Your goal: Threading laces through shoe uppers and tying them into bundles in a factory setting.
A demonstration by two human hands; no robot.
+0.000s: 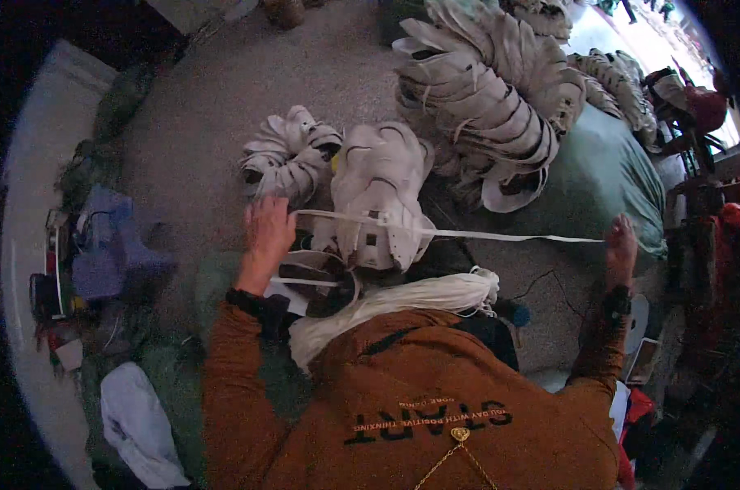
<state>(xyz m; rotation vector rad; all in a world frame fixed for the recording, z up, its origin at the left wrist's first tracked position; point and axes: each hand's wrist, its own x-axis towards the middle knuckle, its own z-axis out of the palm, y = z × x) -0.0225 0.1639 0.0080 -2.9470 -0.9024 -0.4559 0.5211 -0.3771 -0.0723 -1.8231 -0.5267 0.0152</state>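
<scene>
A flat white shoelace (492, 235) is pulled taut across my front. My left hand (270, 229) is closed at its left end. My right hand (621, 245), far out to the right, grips the other end. In its middle the lace crosses a stack of white shoe uppers (382, 175) standing before my knees; whether it is threaded through them I cannot tell. Beyond my left hand lies a fanned bundle of shoe uppers (292, 155). Below my left hand a loose white upper (313, 273) shows in part. Across my lap rests a thick hank of white laces (419, 296).
A large pile of nested shoe uppers (497, 98) stands at the far right, beside a full green sack (603, 171). At the left are a blue-purple cloth or bag (113, 245) and a white bundle (141, 425). Cluttered shelving (705, 261) lines the right side.
</scene>
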